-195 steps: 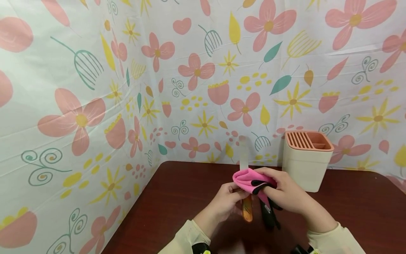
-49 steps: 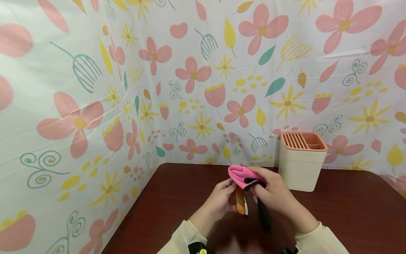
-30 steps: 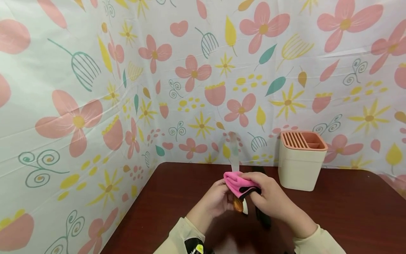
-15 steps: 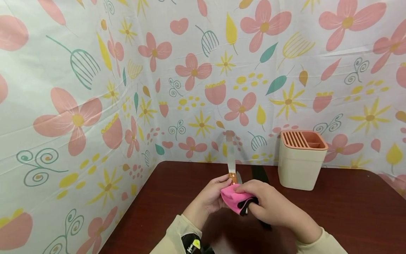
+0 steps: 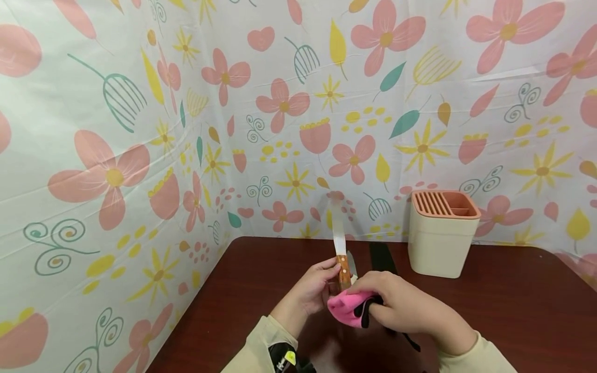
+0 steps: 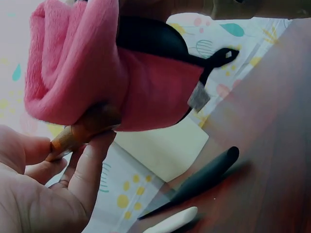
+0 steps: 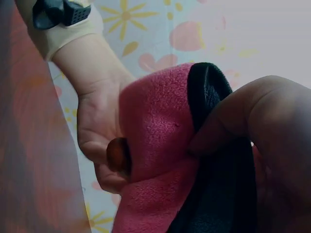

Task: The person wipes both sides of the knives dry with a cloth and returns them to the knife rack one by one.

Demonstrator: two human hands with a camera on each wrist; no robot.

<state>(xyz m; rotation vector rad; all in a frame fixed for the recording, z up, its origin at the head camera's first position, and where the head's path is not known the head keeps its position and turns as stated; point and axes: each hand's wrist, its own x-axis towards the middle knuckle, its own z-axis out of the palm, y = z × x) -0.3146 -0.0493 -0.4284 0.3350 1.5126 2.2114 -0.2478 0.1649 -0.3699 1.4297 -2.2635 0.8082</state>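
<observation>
In the head view my left hand (image 5: 303, 292) pinches the riveted wooden handle of an icing spatula (image 5: 343, 267), its long thin blade pointing up and away. My right hand (image 5: 406, 305) grips a folded pink cloth (image 5: 345, 309) with black edging, wrapped against the handle's lower end. From the left wrist, the cloth (image 6: 73, 73) hides part of the handle (image 6: 80, 133) beside my left fingers. The right wrist view shows the rounded handle end (image 7: 116, 154) poking out by the cloth (image 7: 158, 126), with my right thumb pressing the black edge.
A cream holder with a slotted orange top (image 5: 443, 243) stands at the back right of the dark table. Beneath my hands lie a dark-bladed knife (image 5: 382, 258) with a black handle (image 6: 209, 172) and a white-handled knife (image 6: 175, 221). A flowered curtain (image 5: 289, 155) borders the table.
The cloth in my right hand has slid down from the blade's base to the lower end of the handle, uncovering the blade and upper handle. My left hand keeps its hold.
</observation>
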